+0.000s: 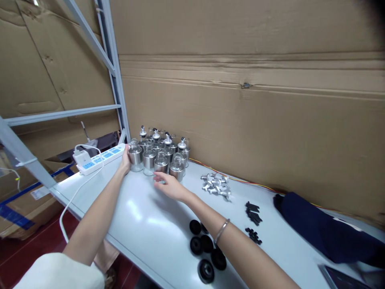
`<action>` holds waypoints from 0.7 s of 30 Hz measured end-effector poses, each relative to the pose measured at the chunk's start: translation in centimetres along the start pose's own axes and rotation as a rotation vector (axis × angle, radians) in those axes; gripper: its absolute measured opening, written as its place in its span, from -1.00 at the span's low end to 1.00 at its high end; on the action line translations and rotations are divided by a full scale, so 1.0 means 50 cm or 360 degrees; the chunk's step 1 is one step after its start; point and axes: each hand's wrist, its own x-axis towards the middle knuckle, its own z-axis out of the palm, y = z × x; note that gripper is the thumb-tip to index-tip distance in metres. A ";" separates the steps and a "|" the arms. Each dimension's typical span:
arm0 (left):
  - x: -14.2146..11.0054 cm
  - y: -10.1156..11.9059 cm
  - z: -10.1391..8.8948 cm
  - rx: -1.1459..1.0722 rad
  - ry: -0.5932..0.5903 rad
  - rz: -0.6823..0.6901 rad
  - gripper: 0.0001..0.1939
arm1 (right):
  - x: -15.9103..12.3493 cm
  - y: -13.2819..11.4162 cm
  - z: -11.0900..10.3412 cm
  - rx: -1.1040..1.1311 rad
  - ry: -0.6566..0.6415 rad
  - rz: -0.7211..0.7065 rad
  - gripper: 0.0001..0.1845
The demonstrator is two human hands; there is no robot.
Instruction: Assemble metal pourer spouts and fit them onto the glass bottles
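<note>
Right now, both our hands are at the bottles (161,162), which stand upright in a tight cluster at the far left of the table (135,228), up against the cardboard (240,128). They are clear glass with steel sleeves, and four silver spouts (167,140) with dark tips rise among them, behind the front row. Our left hand (125,159) lies along the outer side of the leftmost front bottle; its fingertips are partly hidden, so we cannot tell whether it grips the glass or merely rests beside it. Our right hand (167,186) is loosely open before the front row, fingers a little bent and thumb apart, the gap between them moderately wide; we cannot tell whether any fingertip touches a bottle. On our right wrist sits a bangle (221,232), and below that forearm lie black discs (196,245), some partly covered by it. Beyond our right forearm we see a pile of silver parts (215,185), then black strips (253,212) and, just nearer, small black bits (253,236). Farther right lies a dark blue cloth (325,228). To the left of our left hand, a power strip (104,158) runs along the table, with a white plug (82,157) at its near end, by the metal frame (116,80).
</note>
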 end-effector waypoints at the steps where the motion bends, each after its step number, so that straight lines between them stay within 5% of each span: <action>1: -0.001 0.003 0.001 -0.0003 0.0008 -0.0004 -0.53 | -0.002 0.001 -0.002 0.0018 -0.0015 0.0018 -0.46; 13: -0.018 0.030 0.012 0.0024 0.0075 -0.0083 -0.72 | -0.043 -0.003 -0.063 0.0208 -0.0282 0.0194 -0.32; 18: -0.024 0.028 0.022 0.0031 0.0125 -0.0028 -0.74 | -0.027 -0.026 -0.047 0.0164 -0.0352 0.0211 -0.60; 21: -0.030 0.030 0.029 0.0059 0.0097 0.0007 -0.71 | -0.045 -0.045 -0.073 0.0133 -0.0471 0.0257 -0.84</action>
